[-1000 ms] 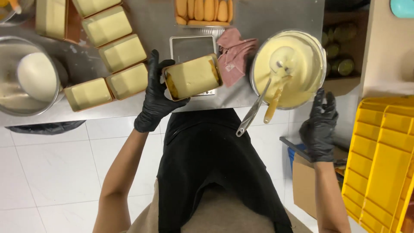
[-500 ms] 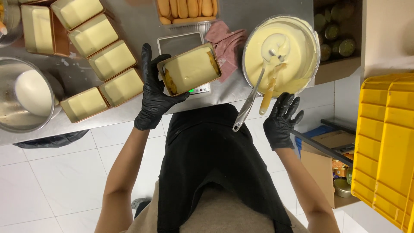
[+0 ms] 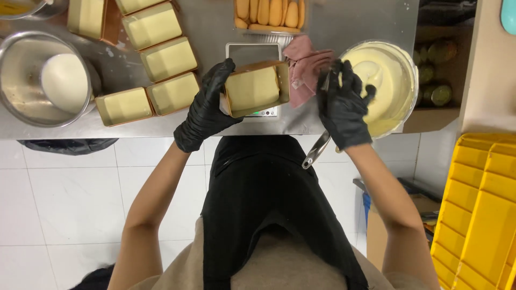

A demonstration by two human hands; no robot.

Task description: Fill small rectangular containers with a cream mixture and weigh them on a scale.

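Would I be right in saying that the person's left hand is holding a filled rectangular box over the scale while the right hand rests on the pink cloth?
Not quite. In the head view the left hand does hold the filled box over the scale, but the right hand is at the bowl of cream, gripping a utensil handle, not resting on the pink cloth.

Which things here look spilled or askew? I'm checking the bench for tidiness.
White smears mark the steel bench near the filled boxes. A pink cloth lies crumpled beside the scale. The left hand holds one box tilted above the scale. Otherwise nothing stands out.
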